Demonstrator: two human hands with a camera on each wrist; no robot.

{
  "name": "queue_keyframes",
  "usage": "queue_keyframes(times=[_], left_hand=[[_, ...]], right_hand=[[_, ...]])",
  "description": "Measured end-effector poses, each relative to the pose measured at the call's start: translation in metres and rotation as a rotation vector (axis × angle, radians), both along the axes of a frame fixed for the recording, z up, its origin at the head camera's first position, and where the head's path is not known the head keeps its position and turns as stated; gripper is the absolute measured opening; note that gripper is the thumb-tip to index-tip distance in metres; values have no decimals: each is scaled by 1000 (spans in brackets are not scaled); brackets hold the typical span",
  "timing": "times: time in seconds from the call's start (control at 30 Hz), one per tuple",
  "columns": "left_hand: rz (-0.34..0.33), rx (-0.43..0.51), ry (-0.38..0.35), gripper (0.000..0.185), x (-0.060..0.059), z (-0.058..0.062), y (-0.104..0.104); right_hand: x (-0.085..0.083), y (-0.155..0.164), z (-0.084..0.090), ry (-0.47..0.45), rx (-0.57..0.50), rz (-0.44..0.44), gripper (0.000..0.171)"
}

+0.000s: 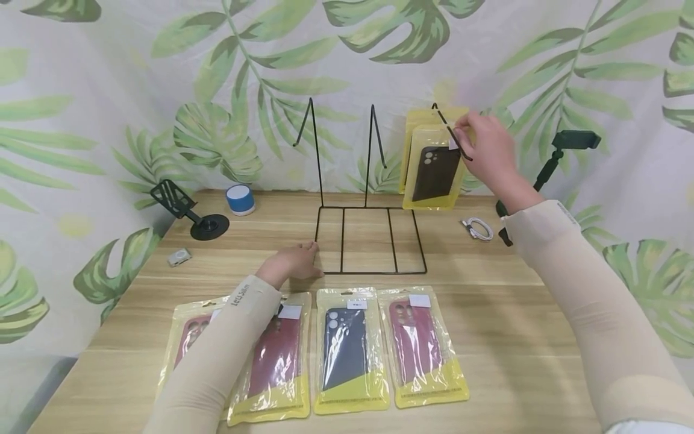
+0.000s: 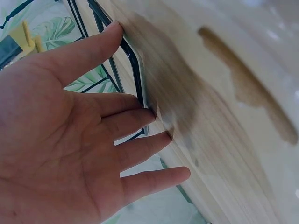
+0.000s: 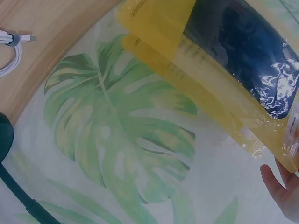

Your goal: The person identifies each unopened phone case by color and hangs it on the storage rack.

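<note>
While hanging upright, packaged case (image 1: 435,170) meets right hand (image 1: 484,149).

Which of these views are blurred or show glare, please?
Head view: evenly lit and sharp. Left wrist view: the tabletop is smeared with blur beyond the left hand. Right wrist view: glare sparkles on the packaged phone case, and the leaf backdrop is soft.

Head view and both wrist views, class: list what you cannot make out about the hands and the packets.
- Right hand: grip on the hanging packet hidden behind the hand in head view; right wrist view cuts off all but a fingertip.
- Leftmost packet: partly covered by the left sleeve.
- Packet labels: too small to read.
</note>
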State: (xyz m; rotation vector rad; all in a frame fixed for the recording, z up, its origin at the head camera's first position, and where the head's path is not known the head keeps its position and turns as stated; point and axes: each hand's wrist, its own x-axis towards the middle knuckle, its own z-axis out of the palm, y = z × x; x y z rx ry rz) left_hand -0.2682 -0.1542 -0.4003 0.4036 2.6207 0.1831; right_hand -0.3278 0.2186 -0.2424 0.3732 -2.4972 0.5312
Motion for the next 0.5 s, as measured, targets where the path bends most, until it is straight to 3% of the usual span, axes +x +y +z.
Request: queue_keyframes(times=[0.5], left_hand=[[5, 3, 3, 80, 2, 1, 0]], right_hand=[[-28, -12, 4, -89, -38, -102, 39]])
